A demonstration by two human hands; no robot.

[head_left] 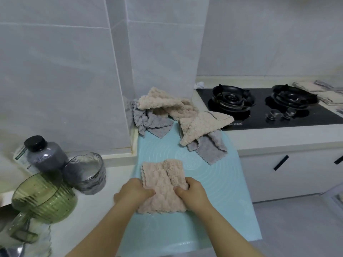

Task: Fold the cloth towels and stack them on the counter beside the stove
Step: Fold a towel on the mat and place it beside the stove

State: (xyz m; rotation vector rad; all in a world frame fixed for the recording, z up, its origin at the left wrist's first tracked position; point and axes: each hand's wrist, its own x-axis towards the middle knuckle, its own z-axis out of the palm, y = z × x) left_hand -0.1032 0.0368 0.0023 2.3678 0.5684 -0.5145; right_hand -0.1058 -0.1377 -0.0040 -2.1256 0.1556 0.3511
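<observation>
On the pale blue mat in front of the person lies a pink towel, partly folded, with one flap laid over its right side. The left hand grips its left edge and the right hand its right edge. The fingers of both curl onto the cloth and pinch it from opposite sides, likely to keep the layers square for the next fold. The mat gives a flat working spot, which seems to be why the folding is done here. Behind it, in the wall corner and just beside the stove, a loose heap of beige and grey towels waits unfolded, within easy reach. Past the stove's far side, flat cloths lie on the counter — possibly the stack, though too blurred to tell. A dark bottle, a glass and a green bowl stand off to the left, apart from the mat
</observation>
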